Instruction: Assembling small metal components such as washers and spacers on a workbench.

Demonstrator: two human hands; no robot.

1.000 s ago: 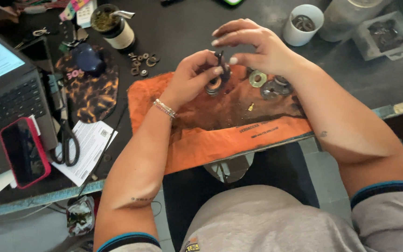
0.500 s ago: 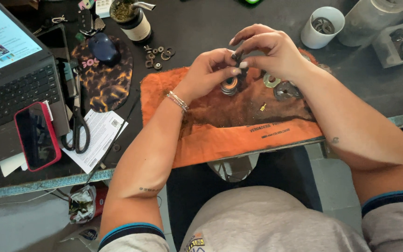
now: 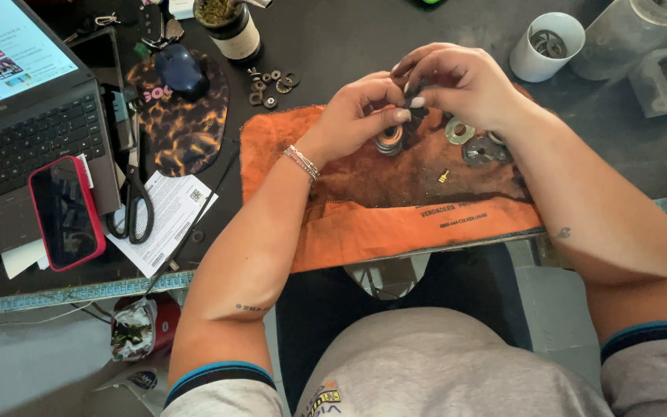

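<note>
Gripping a stack of metal washers (image 3: pixel 388 140) in left hand (image 3: pixel 360 108), right hand (image 3: pixel 457 81) pinching its dark top, orange cloth (image 3: pixel 364 201) beneath

A dark, worn worktable (image 3: pixel 395 31) fills the upper part of the view, its front edge trimmed with a pale metal strip (image 3: pixel 63 295) that runs along the left and shows again at the far right. Below the edge on the left lies a grey concrete floor (image 3: pixel 32 363), with crumpled packaging (image 3: pixel 134 330) on it close under the table. At the lower right, a patch of lighter grey floor (image 3: pixel 553 301) shows. The light is soft and even, casting only faint shadows on the tabletop.
</note>
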